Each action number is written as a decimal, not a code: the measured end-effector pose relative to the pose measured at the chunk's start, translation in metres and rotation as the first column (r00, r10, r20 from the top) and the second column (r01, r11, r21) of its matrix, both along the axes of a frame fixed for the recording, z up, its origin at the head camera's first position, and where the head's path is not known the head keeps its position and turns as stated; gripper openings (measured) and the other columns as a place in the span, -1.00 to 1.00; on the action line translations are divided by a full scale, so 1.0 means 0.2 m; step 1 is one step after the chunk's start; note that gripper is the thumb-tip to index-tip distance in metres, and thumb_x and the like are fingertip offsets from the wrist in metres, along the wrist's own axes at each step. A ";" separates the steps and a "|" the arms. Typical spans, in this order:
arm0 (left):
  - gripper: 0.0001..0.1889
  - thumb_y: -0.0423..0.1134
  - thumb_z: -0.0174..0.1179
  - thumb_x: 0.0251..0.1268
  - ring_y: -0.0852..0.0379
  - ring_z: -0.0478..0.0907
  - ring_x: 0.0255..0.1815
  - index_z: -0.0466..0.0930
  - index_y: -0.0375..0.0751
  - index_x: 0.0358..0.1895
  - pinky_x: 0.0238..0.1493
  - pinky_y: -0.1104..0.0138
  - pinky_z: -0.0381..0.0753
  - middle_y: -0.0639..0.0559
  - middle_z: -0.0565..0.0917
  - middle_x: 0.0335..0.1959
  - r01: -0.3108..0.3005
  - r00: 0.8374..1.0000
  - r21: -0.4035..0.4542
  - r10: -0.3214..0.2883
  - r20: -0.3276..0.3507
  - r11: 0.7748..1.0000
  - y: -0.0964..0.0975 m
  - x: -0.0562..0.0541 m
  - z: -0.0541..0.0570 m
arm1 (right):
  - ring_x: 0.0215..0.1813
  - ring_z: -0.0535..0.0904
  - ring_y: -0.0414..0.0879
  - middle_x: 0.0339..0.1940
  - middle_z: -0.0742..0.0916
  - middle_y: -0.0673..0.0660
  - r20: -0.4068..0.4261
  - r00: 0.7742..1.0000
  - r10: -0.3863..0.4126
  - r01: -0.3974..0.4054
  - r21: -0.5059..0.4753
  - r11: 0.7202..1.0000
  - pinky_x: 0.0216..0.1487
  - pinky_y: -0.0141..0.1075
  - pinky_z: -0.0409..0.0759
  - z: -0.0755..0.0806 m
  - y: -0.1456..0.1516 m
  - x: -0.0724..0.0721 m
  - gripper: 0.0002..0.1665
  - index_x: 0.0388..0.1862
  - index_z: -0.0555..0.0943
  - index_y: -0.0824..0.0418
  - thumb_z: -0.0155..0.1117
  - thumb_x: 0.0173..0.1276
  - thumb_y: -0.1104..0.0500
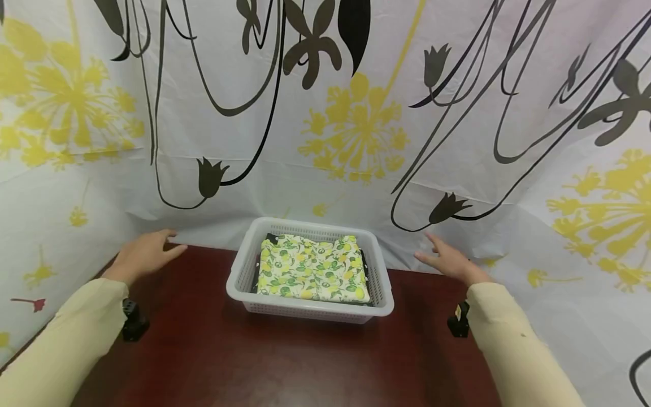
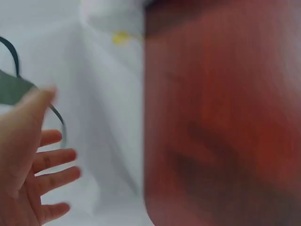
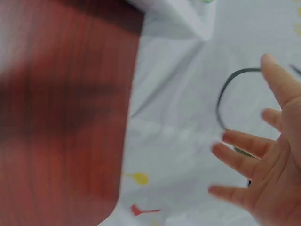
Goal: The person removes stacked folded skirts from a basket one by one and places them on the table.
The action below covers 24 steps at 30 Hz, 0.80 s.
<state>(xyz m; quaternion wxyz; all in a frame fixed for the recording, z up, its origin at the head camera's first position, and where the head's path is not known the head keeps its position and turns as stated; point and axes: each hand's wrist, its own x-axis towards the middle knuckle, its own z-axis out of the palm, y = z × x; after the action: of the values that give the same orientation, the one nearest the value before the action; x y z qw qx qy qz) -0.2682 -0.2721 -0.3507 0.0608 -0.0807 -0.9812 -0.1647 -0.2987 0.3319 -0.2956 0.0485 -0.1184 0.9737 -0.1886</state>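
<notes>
A white plastic basket (image 1: 310,310) with slotted walls stands at the back middle of the dark red table. Inside it lies a folded cloth (image 1: 312,268) printed with lemons and green leaves, with darker dotted fabric showing at its edges. To the left of the basket, my left hand (image 1: 144,255) hovers near the table's back left corner, fingers spread and nothing in them; the left wrist view shows its palm side. On the other side, my right hand (image 1: 447,260) is held in the air near the back right corner, fingers apart, holding nothing. Both hands are apart from the basket.
The dark red table (image 1: 305,362) has rounded corners. Behind and beside it hangs a white curtain (image 1: 264,186) with yellow flowers and grey vines, meeting the table's back edge. Black wrist cameras sit under the left sleeve (image 1: 76,339) and the right sleeve (image 1: 513,339).
</notes>
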 end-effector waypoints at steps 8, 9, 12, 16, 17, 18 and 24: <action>-0.58 -0.11 0.01 0.31 -0.18 0.57 -0.25 0.50 -0.42 0.02 -0.28 0.00 0.50 -0.31 0.63 -0.21 0.056 0.993 0.187 -0.035 -0.111 0.981 0.24 -0.05 0.17 | 0.09 0.42 0.33 0.07 0.52 0.47 0.015 0.995 0.096 -0.096 -0.017 0.995 -0.01 0.13 0.39 0.11 -0.12 -0.01 -0.18 0.39 0.09 0.39 -0.02 0.39 -0.14; -0.59 -0.11 0.00 0.31 -0.18 0.57 -0.24 0.50 -0.42 0.01 -0.27 0.00 0.50 -0.31 0.63 -0.20 0.066 0.992 0.207 -0.043 -0.115 0.976 0.27 -0.05 0.18 | 0.09 0.43 0.32 0.07 0.53 0.46 0.016 0.994 0.109 -0.109 -0.024 0.994 0.00 0.13 0.40 0.12 -0.14 -0.01 -0.18 0.39 0.09 0.38 -0.02 0.39 -0.14; -0.61 -0.14 0.00 0.31 -0.16 0.56 -0.24 0.52 -0.42 -0.01 -0.25 0.01 0.50 -0.30 0.63 -0.21 0.094 0.989 0.245 -0.064 -0.131 0.965 0.35 -0.06 0.22 | 0.11 0.42 0.30 0.10 0.51 0.45 0.024 0.991 0.135 -0.134 -0.046 0.990 0.01 0.13 0.39 0.16 -0.20 -0.01 -0.18 0.40 0.09 0.36 -0.02 0.38 -0.14; -0.63 -0.16 0.00 0.30 -0.15 0.55 -0.23 0.52 -0.42 -0.02 -0.25 0.03 0.51 -0.29 0.61 -0.19 0.108 0.989 0.274 -0.076 -0.125 0.956 0.46 -0.08 0.25 | 0.12 0.42 0.28 0.14 0.48 0.45 0.029 0.986 0.164 -0.162 -0.038 0.986 0.02 0.11 0.40 0.18 -0.28 -0.03 -0.21 0.40 0.11 0.33 -0.01 0.39 -0.12; -0.62 -0.16 0.00 0.30 -0.15 0.55 -0.23 0.52 -0.42 -0.01 -0.25 0.03 0.51 -0.29 0.61 -0.19 0.105 0.990 0.277 -0.074 -0.121 0.955 0.48 -0.09 0.25 | 0.12 0.43 0.27 0.14 0.48 0.44 0.031 0.985 0.170 -0.169 -0.032 0.985 0.02 0.10 0.40 0.19 -0.30 -0.03 -0.22 0.40 0.11 0.33 -0.01 0.39 -0.11; -0.62 -0.17 0.00 0.30 -0.15 0.55 -0.22 0.52 -0.42 -0.01 -0.25 0.04 0.51 -0.29 0.60 -0.18 0.101 0.991 0.284 -0.072 -0.112 0.953 0.50 -0.09 0.26 | 0.11 0.43 0.27 0.14 0.48 0.44 0.032 0.983 0.179 -0.178 -0.030 0.984 0.02 0.09 0.41 0.19 -0.32 -0.04 -0.23 0.40 0.11 0.34 0.00 0.39 -0.09; -0.61 -0.16 0.01 0.30 -0.07 0.57 -0.30 0.50 -0.42 0.02 -0.29 0.14 0.55 -0.28 0.59 -0.17 0.080 0.997 0.364 -0.075 -0.028 0.928 0.61 -0.14 0.26 | 0.12 0.43 0.27 0.15 0.47 0.45 0.057 0.973 0.222 -0.219 -0.061 0.974 0.03 0.08 0.41 0.20 -0.43 -0.07 -0.29 0.38 0.12 0.37 0.01 0.41 0.00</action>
<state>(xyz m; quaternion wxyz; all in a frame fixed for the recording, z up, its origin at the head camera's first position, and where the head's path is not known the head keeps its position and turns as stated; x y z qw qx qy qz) -0.2962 -0.1492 -0.2981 0.0750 -0.1077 -0.9291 -0.3456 -0.3119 0.2457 -0.2559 0.0968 -0.2211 0.9470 -0.2119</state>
